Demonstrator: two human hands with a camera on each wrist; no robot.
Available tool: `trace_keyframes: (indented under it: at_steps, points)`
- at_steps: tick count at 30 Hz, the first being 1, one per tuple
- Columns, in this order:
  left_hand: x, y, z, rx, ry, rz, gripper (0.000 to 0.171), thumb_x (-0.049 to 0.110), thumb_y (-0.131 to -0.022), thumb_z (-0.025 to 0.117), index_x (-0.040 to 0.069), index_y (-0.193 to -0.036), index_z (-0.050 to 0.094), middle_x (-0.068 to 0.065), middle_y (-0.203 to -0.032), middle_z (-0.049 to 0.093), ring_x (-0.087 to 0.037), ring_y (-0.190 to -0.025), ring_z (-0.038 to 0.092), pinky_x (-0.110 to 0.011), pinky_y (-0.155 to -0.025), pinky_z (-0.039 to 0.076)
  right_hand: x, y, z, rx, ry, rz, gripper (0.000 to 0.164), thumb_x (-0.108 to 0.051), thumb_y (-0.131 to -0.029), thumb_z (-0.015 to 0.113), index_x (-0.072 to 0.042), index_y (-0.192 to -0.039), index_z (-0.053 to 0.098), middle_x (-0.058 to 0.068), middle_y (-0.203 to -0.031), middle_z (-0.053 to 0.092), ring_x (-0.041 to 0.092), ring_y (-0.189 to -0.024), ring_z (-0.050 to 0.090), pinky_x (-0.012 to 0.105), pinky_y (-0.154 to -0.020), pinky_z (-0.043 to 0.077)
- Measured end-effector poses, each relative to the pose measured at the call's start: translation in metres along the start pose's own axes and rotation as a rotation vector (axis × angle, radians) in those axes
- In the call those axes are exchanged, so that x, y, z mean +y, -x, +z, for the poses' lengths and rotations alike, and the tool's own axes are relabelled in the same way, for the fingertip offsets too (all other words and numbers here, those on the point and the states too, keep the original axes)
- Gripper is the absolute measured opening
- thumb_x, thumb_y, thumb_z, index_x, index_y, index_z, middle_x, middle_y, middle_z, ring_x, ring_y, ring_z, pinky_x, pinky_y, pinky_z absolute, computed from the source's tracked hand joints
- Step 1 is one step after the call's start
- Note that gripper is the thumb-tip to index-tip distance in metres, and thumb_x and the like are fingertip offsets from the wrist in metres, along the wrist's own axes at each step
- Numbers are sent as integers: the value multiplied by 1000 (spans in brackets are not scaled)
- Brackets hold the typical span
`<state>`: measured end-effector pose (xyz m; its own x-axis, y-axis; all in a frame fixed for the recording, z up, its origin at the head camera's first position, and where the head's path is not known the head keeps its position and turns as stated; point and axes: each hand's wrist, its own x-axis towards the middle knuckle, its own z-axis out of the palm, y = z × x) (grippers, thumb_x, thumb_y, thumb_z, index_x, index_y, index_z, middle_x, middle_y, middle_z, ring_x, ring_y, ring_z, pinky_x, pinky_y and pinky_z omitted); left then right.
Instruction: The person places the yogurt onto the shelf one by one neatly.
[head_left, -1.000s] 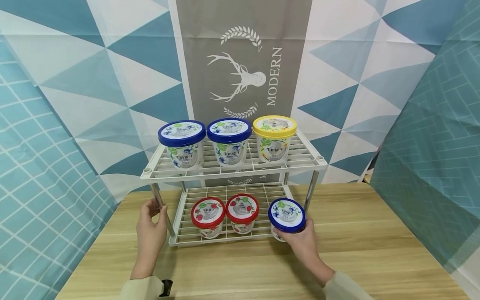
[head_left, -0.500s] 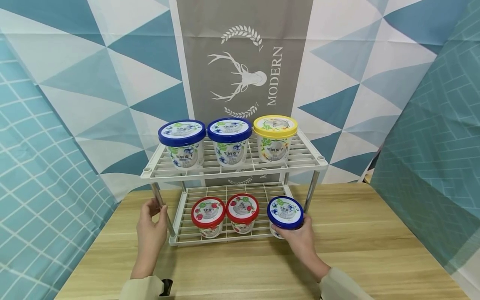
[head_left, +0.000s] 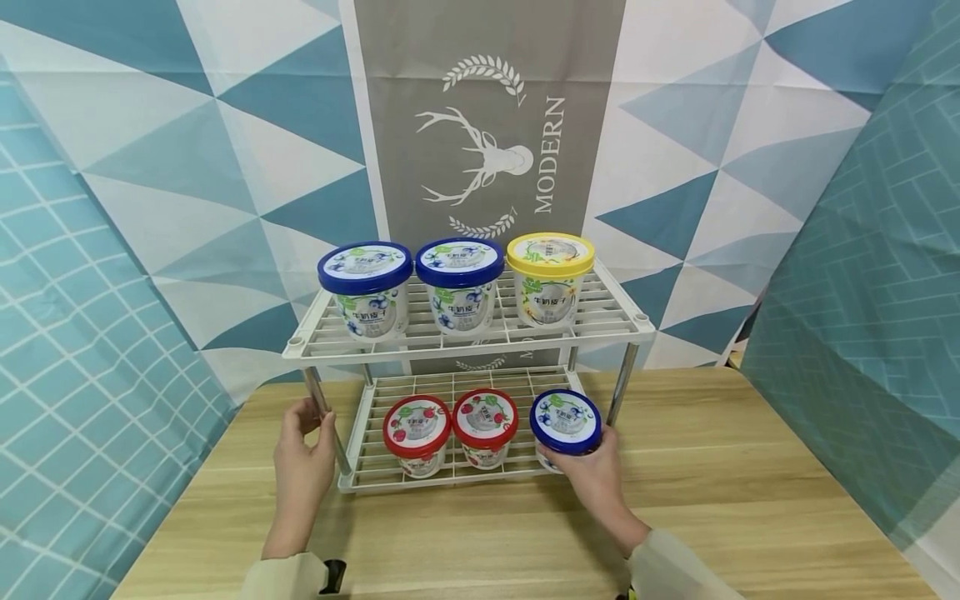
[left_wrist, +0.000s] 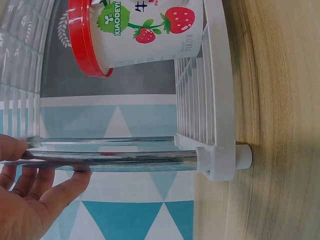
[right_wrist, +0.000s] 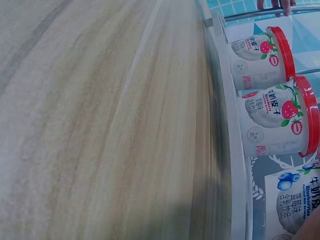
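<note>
My left hand (head_left: 303, 457) grips the left front metal post (left_wrist: 145, 159) of a white two-tier rack; in the left wrist view the thumb lies on one side and fingers on the other. My right hand (head_left: 602, 479) holds a blue-lidded blueberry tub (head_left: 566, 421) at the right front of the rack's lower shelf (head_left: 397, 483). Whether its base touches the shelf is hidden. Left of it stand two red-lidded strawberry tubs, one in the middle (head_left: 485, 418) and one farther left (head_left: 417, 427).
On the upper shelf (head_left: 615, 329) stand two blue-lidded tubs, one at left (head_left: 365, 287) and one mid-shelf (head_left: 460, 283), plus a yellow-lidded tub (head_left: 551, 279). The rack sits on a wooden table (head_left: 465, 542) before a patterned cloth (head_left: 675, 167).
My right hand has shifted the blueberry tub a little left and back, toward the red-lidded tubs. The left hand stays on the post.
</note>
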<state>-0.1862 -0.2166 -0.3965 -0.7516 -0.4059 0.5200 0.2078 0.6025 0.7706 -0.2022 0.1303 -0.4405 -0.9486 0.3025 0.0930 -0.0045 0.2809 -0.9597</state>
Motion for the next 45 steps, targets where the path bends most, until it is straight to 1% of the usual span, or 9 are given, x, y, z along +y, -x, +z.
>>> trace_keyframes:
  at_steps: [3, 13, 19, 24, 31, 35, 40, 43, 45]
  points:
    - [0, 0, 0, -3, 1, -6, 27, 8, -94, 53, -3, -118, 47, -16, -104, 59, -31, -99, 59, 4, -64, 35, 1, -1, 2, 5, -3, 9, 106, -30, -64, 87, 6, -139, 21, 27, -136, 39, 42, -127, 40, 55, -105, 35]
    - [0, 1, -1, 1, -14, -9, 27, 9, -94, 53, -2, -118, 47, -14, -105, 60, -22, -98, 56, 4, -65, 34, 4, -3, 7, 11, -7, 4, 103, -30, -64, 87, 6, -136, 23, 28, -134, 41, 41, -125, 42, 55, -104, 35]
    - [-2, 1, -1, -2, -11, -6, 27, 9, -94, 53, -2, -118, 47, -15, -104, 60, -25, -98, 58, 4, -64, 35, 4, -3, 9, 9, 3, 5, 104, -31, -64, 87, 6, -137, 22, 27, -134, 40, 42, -125, 42, 55, -105, 35]
    - [-2, 1, -1, -4, -18, -11, 28, 10, -95, 53, -2, -119, 47, -15, -105, 60, -23, -98, 57, 4, -65, 34, 4, -5, 11, 8, 9, 8, 106, -32, -63, 87, 5, -138, 21, 27, -135, 39, 42, -126, 41, 55, -105, 34]
    - [-2, 2, -1, -8, -17, -12, 27, 10, -94, 54, -1, -119, 47, -16, -105, 60, -27, -100, 58, 5, -65, 33, 5, -6, 12, 10, 2, 4, 105, -31, -63, 87, 5, -137, 22, 27, -134, 40, 42, -125, 42, 55, -105, 35]
    - [-1, 1, -1, -7, -23, -18, 28, 11, -95, 54, -1, -119, 47, -14, -105, 60, -19, -98, 56, 4, -65, 33, 6, -7, 13, 7, -26, -7, 104, -29, -64, 87, 4, -138, 21, 26, -134, 40, 41, -126, 41, 55, -105, 35]
    - [0, 0, -1, -1, -29, -10, 28, 10, -94, 55, 0, -119, 48, -14, -104, 61, -10, -95, 53, 3, -65, 34, 5, -8, 14, 7, -29, -1, 105, -29, -64, 87, 4, -138, 21, 25, -135, 40, 40, -126, 41, 54, -106, 34]
    - [0, 0, -1, 2, -24, -3, 27, 10, -94, 55, 0, -118, 48, -14, -104, 61, 2, -92, 51, 3, -65, 34, 5, -9, 15, 11, -31, 3, 104, -29, -63, 87, 3, -137, 22, 24, -134, 40, 39, -126, 41, 54, -106, 34]
    - [0, 0, -1, 3, -20, -1, 27, 9, -93, 55, -1, -118, 48, -14, -104, 61, 11, -90, 46, 3, -65, 35, 5, -9, 16, 16, -36, 0, 102, -28, -63, 87, 2, -137, 23, 23, -134, 41, 38, -126, 42, 53, -106, 35]
